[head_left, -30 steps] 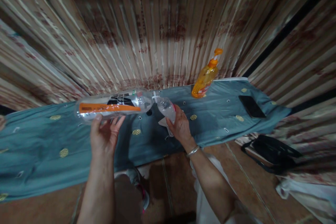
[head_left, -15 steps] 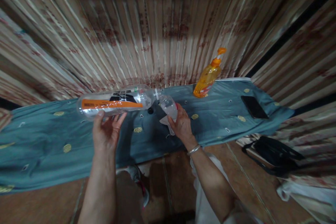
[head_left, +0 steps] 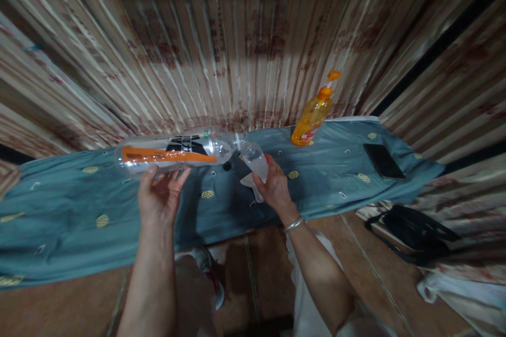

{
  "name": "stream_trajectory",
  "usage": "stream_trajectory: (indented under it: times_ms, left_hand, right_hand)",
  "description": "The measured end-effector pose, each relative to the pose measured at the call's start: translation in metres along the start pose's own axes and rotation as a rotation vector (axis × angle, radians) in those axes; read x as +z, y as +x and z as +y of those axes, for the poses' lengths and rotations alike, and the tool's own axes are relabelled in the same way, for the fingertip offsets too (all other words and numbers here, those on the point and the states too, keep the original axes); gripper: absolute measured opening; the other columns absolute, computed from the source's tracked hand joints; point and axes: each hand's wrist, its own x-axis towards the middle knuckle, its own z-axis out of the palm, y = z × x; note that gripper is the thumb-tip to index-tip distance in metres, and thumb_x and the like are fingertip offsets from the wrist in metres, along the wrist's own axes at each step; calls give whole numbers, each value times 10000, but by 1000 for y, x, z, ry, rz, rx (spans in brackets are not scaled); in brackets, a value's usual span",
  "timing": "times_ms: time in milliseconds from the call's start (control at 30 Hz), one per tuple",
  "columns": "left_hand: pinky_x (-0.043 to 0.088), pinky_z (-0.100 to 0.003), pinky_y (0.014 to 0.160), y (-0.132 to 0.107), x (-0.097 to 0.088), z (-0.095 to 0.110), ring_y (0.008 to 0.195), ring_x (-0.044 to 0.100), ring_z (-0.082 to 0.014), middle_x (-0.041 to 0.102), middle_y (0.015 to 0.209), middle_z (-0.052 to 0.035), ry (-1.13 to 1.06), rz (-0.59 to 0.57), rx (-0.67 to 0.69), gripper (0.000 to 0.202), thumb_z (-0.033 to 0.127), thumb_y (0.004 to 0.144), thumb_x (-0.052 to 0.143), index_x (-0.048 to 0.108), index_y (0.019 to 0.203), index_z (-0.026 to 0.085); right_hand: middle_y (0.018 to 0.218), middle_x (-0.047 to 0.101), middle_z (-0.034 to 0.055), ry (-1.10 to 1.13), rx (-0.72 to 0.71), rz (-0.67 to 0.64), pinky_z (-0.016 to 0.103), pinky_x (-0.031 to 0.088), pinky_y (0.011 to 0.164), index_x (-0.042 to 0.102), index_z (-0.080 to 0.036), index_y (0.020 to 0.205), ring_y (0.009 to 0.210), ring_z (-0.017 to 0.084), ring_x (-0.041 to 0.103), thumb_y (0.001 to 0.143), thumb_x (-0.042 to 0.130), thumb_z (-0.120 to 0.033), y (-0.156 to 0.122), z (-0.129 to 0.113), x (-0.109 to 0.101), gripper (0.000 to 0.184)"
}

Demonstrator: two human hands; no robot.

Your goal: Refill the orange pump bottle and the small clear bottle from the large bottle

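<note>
My left hand [head_left: 158, 197] holds a large clear plastic bottle [head_left: 174, 151] with an orange and black label, tipped on its side with its mouth pointing right. The bottle's mouth meets the mouth of a small clear bottle [head_left: 255, 160], which my right hand [head_left: 274, 187] grips and tilts toward it. A white piece of paper or cloth shows under my right fingers. Both bottles hang above a narrow surface covered with a teal patterned cloth [head_left: 79, 221].
An orange pump bottle [head_left: 312, 116] stands at the back of the teal cloth, right of my hands. A black phone [head_left: 383, 160] lies near the cloth's right end. A small dark cap [head_left: 226, 166] lies below the bottle mouths. A black bag [head_left: 415, 231] sits on the floor at right. Striped curtains hang behind.
Both hands and bottles have stayed nearly where they were, mouths together. The view has shifted slightly.
</note>
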Motion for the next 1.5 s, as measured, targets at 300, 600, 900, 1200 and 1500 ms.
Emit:
stream_trajectory:
  times_ms: [300,600,900,1200,1500]
  left_hand:
    - [650,-492,923,0,3,2,914,731,-228,764,857,-1,8,17,-4,227,217,723,749,528,673,223]
    - [665,-414,875,-2,4,1,887,745,-216,760,829,23,27,-47,21,148,249,739,777,644,804,257]
    - [665,-426,877,-4,6,1,883,745,-217,753,803,31,13,-64,34,179,247,717,803,670,835,260]
    - [662,-412,868,-4,5,0,852,747,-214,724,740,42,32,-63,42,203,253,713,821,664,842,255]
    - [655,-418,883,-5,5,1,879,736,-215,717,761,43,49,-103,57,242,283,690,852,629,780,260]
  right_hand:
    - [1341,675,262,30,39,-19,577,560,1065,456,-67,1462,1221,372,676,945,600,-391,-2,0,-4,627]
    - [1327,681,254,29,37,-5,565,567,1049,455,-78,1461,1201,369,683,952,590,-398,-3,2,-3,617]
    - [1318,686,273,20,30,2,571,575,1044,468,-45,1449,1195,372,692,949,606,-395,-2,3,-3,626]
    - [1319,688,258,32,26,11,569,588,1030,465,-66,1461,1206,368,691,961,607,-416,-3,4,-3,626]
    - [1326,684,267,17,27,8,573,578,1038,449,-67,1471,1209,371,691,969,594,-424,-3,6,-1,633]
